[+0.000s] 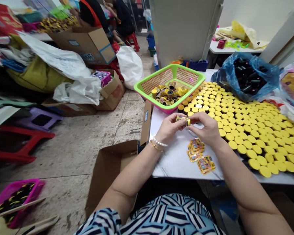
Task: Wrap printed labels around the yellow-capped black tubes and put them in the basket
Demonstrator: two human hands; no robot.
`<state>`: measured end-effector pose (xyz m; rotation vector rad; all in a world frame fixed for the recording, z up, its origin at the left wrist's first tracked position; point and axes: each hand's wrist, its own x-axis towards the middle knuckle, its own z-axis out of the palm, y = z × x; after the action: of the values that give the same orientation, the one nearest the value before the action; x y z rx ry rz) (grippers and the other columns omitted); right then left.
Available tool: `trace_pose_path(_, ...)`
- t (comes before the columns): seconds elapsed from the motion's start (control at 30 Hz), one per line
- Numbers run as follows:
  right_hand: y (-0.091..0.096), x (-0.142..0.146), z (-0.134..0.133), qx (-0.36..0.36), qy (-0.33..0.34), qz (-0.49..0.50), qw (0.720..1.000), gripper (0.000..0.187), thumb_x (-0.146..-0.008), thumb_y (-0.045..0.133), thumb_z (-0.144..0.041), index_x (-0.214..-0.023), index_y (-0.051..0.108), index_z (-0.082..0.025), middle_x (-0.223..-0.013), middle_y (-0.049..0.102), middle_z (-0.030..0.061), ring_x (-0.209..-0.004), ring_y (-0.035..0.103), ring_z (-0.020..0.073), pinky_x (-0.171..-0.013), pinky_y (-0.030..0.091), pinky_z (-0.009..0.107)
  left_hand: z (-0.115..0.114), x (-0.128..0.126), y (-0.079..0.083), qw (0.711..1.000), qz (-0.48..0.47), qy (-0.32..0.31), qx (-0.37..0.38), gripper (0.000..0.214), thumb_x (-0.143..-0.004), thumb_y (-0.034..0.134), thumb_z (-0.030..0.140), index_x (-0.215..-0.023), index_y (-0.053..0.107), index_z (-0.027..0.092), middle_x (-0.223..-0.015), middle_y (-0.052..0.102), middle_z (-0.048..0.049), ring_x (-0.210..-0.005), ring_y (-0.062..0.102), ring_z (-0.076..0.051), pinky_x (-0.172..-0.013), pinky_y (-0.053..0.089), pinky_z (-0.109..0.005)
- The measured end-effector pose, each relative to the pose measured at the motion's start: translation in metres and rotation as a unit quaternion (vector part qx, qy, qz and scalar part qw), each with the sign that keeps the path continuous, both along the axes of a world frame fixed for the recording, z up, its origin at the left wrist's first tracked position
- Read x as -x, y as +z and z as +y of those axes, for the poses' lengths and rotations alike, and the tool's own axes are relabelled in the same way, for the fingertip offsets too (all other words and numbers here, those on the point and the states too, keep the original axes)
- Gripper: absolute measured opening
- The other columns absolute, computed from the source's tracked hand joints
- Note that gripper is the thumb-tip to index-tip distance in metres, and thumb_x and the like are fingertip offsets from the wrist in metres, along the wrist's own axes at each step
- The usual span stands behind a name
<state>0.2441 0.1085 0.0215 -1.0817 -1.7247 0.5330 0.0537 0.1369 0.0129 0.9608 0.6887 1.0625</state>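
Striped blouse (149, 217), left hand (169, 128) and right hand (205, 128), both grips closed on one yellow-capped tube (183, 120)

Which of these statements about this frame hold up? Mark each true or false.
The left hand and right hand hold a small yellow cylinder together: true.
The green basket holds only black cylinders: false; its contents are yellow and dark, and black cylinders sit in the blue plastic bag.
A pearl bracelet circles the left wrist: true.
The printed labels lie on the floor: false; they lie on the white table.
Rows of yellow caps cover the table's right side: true.
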Motion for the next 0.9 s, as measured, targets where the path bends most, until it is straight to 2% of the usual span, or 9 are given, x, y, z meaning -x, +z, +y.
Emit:
trace_pose_path(0.13, -0.01, 0.009, -0.003, 0.086, 0.014, 0.116, 0.989, 0.034, -0.075, 0.091, -0.041, -0.099, 0.073, -0.025, -0.093, 0.078, 0.0043, -0.083, 0.076, 0.0218, -0.084, 0.065, 0.041, 0.001, -0.002, -0.006, 0.997, 0.042, 0.012, -0.06, 0.041, -0.074, 0.091, 0.042, -0.099, 0.076, 0.014, -0.082, 0.069, -0.0026, -0.062, 0.056, -0.008, -0.062, 0.046, -0.022)
trace_pose_path(0.27, -0.017, 0.014, -0.001, 0.129, 0.009, 0.167, 0.977, 0.036, -0.076, 0.089, -0.045, -0.097, 0.07, -0.024, -0.087, 0.078, 0.0038, -0.077, 0.076, 0.0206, -0.078, 0.065, 0.038, 0.002, -0.003, -0.004, 1.0, 0.01, -0.013, -0.02, 0.044, -0.072, 0.093, 0.041, -0.101, 0.075, 0.014, -0.077, 0.066, -0.0013, -0.061, 0.057, -0.009, -0.057, 0.042, -0.022)
trace_pose_path(0.33, -0.018, 0.013, 0.001, 0.124, -0.01, 0.172, 0.977, 0.038, -0.075, 0.089, -0.045, -0.097, 0.068, -0.023, -0.087, 0.078, 0.0033, -0.077, 0.075, 0.0197, -0.078, 0.065, 0.037, 0.002, -0.004, -0.003, 0.999, -0.03, -0.015, 0.011, 0.046, -0.071, 0.093, 0.039, -0.106, 0.075, 0.014, -0.082, 0.068, -0.0021, -0.064, 0.059, -0.009, -0.056, 0.042, -0.021)
trace_pose_path(0.47, -0.013, 0.009, 0.001, 0.078, -0.005, 0.113, 0.99, 0.034, -0.078, 0.087, -0.038, -0.103, 0.07, -0.023, -0.093, 0.077, 0.0034, -0.082, 0.075, 0.0187, -0.084, 0.065, 0.037, 0.004, -0.005, -0.005, 0.998, -0.035, 0.02, 0.045, 0.044, -0.064, 0.097, 0.034, -0.096, 0.076, 0.013, -0.083, 0.07, -0.0028, -0.067, 0.06, -0.009, -0.06, 0.043, -0.021)
trace_pose_path(0.6, -0.008, 0.01, -0.002, 0.078, -0.011, 0.115, 0.99, 0.032, -0.078, 0.087, -0.036, -0.104, 0.073, -0.023, -0.096, 0.078, 0.0044, -0.085, 0.077, 0.0194, -0.087, 0.065, 0.038, 0.007, -0.004, -0.012, 0.999, -0.021, 0.031, -0.008, 0.04, -0.068, 0.095, 0.029, -0.1, 0.077, 0.015, -0.088, 0.073, -0.0027, -0.072, 0.062, -0.009, -0.067, 0.046, -0.022)
trace_pose_path(0.67, -0.008, 0.011, -0.002, 0.143, 0.001, 0.189, 0.972, 0.035, -0.072, 0.092, -0.038, -0.097, 0.073, -0.022, -0.091, 0.079, 0.0042, -0.081, 0.077, 0.02, -0.084, 0.066, 0.038, 0.008, -0.002, -0.015, 0.997, -0.018, 0.028, -0.064, 0.035, -0.071, 0.094, 0.028, -0.099, 0.077, 0.016, -0.094, 0.074, -0.0035, -0.081, 0.065, -0.011, -0.075, 0.049, -0.023)
trace_pose_path(0.8, -0.009, 0.01, 0.002, 0.298, 0.049, 0.326, 0.896, 0.042, -0.062, 0.098, -0.04, -0.087, 0.073, -0.018, -0.081, 0.079, 0.0039, -0.07, 0.078, 0.0201, -0.076, 0.068, 0.038, 0.01, 0.001, -0.016, 0.992, -0.001, -0.007, -0.129, 0.036, -0.073, 0.093, 0.029, -0.103, 0.078, 0.017, -0.1, 0.075, -0.0051, -0.09, 0.067, -0.015, -0.084, 0.052, -0.027)
trace_pose_path(0.83, -0.009, 0.01, 0.002, 0.31, 0.052, 0.343, 0.885, 0.042, -0.062, 0.098, -0.04, -0.088, 0.073, -0.018, -0.081, 0.079, 0.0039, -0.07, 0.078, 0.0199, -0.077, 0.068, 0.038, 0.009, 0.001, -0.015, 0.992, 0.0, -0.013, -0.129, 0.04, -0.071, 0.094, 0.029, -0.106, 0.078, 0.017, -0.101, 0.075, -0.0053, -0.09, 0.068, -0.015, -0.084, 0.052, -0.027)
trace_pose_path(0.9, -0.009, 0.012, 0.003, 0.294, 0.049, 0.36, 0.884, 0.042, -0.063, 0.097, -0.039, -0.09, 0.073, -0.018, -0.084, 0.079, 0.0037, -0.072, 0.078, 0.019, -0.08, 0.068, 0.038, 0.008, 0.0, -0.012, 0.994, -0.019, -0.014, -0.106, 0.052, -0.068, 0.096, 0.03, -0.115, 0.076, 0.018, -0.103, 0.075, -0.0054, -0.09, 0.067, -0.015, -0.084, 0.051, -0.026)
